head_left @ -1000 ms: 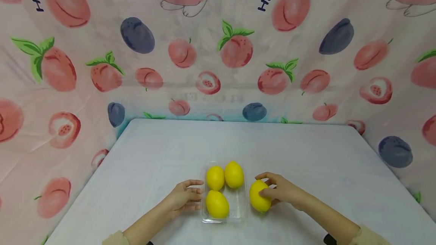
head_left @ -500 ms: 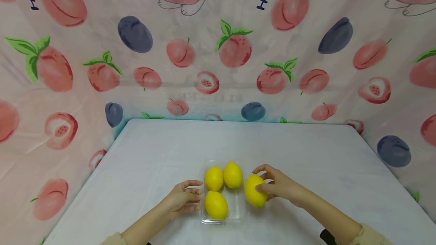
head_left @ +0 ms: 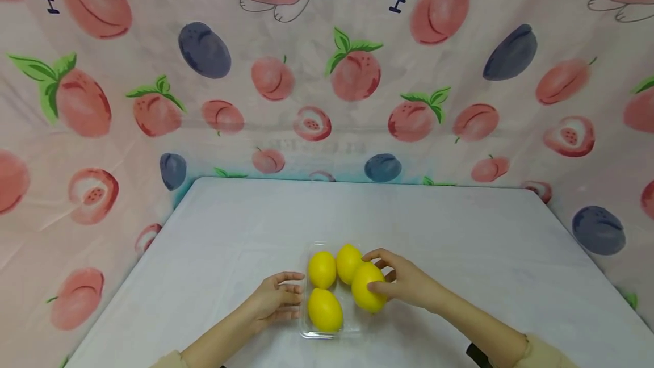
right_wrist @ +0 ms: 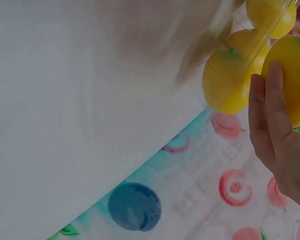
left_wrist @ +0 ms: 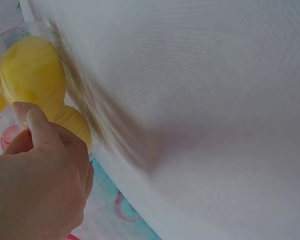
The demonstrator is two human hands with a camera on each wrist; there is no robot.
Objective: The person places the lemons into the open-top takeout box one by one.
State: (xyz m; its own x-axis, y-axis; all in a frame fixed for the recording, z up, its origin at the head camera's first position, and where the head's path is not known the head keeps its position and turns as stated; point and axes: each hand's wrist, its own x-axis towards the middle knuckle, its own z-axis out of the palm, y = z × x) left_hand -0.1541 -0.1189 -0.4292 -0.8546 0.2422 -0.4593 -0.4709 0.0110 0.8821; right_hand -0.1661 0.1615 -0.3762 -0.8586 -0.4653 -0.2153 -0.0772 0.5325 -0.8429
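Observation:
In the head view, a clear plastic box (head_left: 347,329) stands on the table with three yellow lemons in it. One lemon (head_left: 322,270) is at the back left, another lemon (head_left: 349,263) at the back right, and a third lemon (head_left: 325,310) at the front left. My right hand (head_left: 409,283) grips a fourth lemon (head_left: 367,288) between thumb and fingers, over the box's right side. The right wrist view shows this held lemon (right_wrist: 290,75) above the box wall. My left hand (head_left: 278,300) rests against the box's left side, fingers mostly extended; the left wrist view shows its fingertips at the wall.
A white-covered table (head_left: 245,214) surrounds the box. Behind it and at both sides hangs a cloth (head_left: 286,124) printed with peaches and dark blue fruit. A dark band (head_left: 477,355) shows near the right sleeve.
My right hand has lifted the fourth lemon from beside the box and carried it left, over the box's right side. The left hand has stayed at the left wall.

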